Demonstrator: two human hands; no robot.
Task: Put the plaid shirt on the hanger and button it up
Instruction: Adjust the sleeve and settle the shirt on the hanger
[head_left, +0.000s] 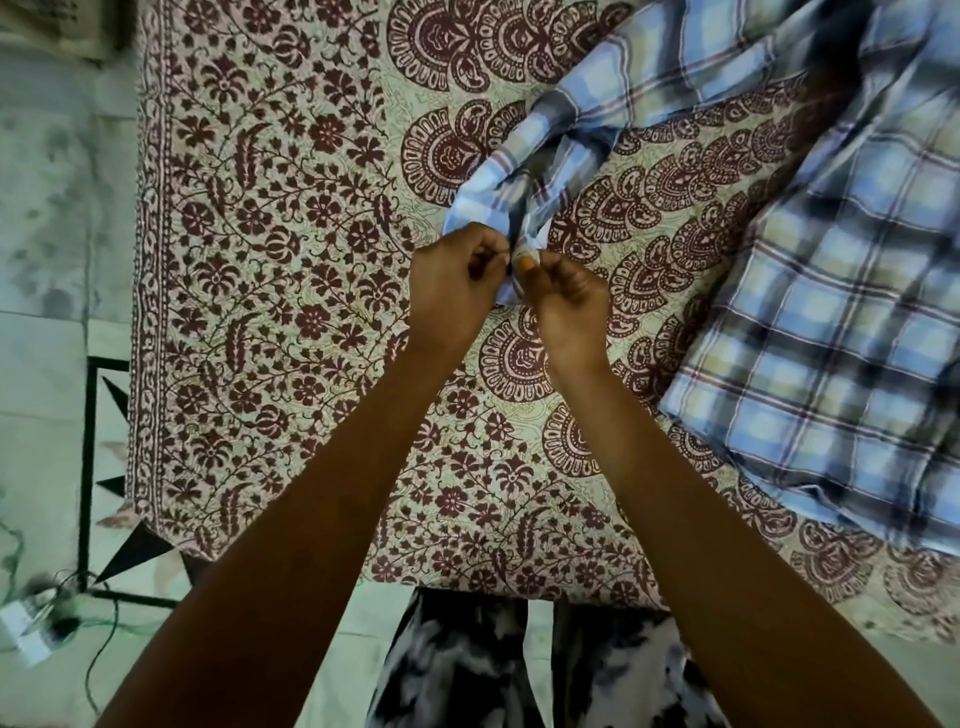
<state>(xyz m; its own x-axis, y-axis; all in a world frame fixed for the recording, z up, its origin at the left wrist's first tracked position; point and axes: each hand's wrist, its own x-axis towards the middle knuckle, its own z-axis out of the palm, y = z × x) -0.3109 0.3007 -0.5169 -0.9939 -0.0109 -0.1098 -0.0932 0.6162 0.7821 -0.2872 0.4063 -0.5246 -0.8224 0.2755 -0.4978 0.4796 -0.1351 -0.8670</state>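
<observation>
Plaid shirt (810, 322) on bedspread (291, 312) — cuff pinched by L hand (457, 291), R hand (563, 306)

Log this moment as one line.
left hand: pinches sleeve cuff | right hand: pinches cuff | plaid shirt: on bedspread | hanger: unseen

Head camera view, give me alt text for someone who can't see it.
Both hands, left hand and right hand, pinch the cuff end of a plaid shirt sleeve. The shirt lies on a maroon floral bedspread. No hanger is visible.
</observation>
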